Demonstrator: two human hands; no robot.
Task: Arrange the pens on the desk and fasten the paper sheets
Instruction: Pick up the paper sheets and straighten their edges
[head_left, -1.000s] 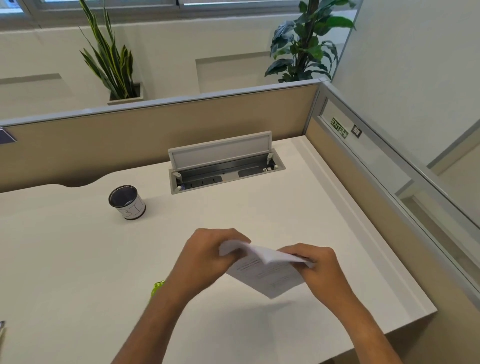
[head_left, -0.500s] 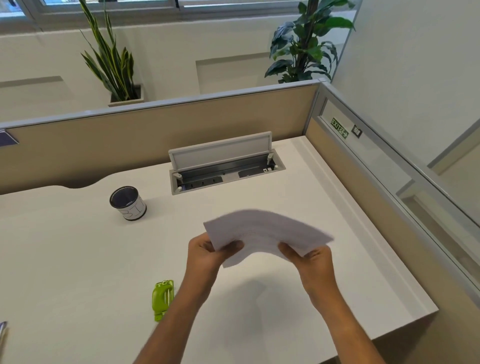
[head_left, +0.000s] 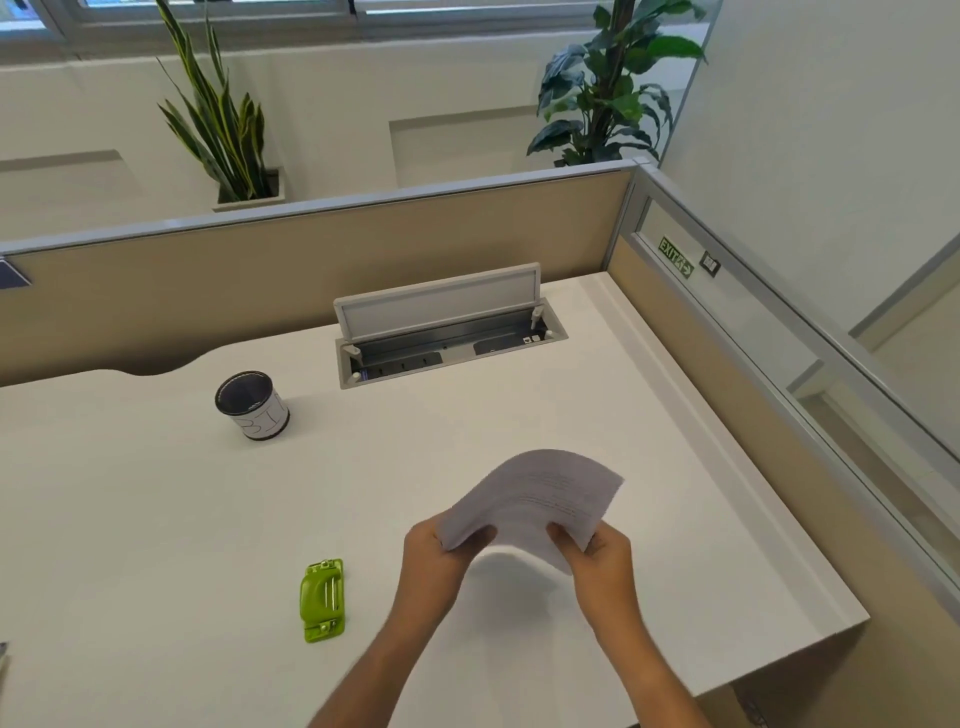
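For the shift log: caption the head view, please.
Both hands hold paper sheets above the desk, green stapler nearby.

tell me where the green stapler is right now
In the head view the green stapler lies flat on the white desk, near its front edge, just left of the left hand and well in front of the pen cup.

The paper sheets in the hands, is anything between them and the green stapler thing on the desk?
Nothing visible. The white paper sheets are held above the white desk, and only bare desktop lies between them and the small green plastic stapler, which sits left of the left hand.
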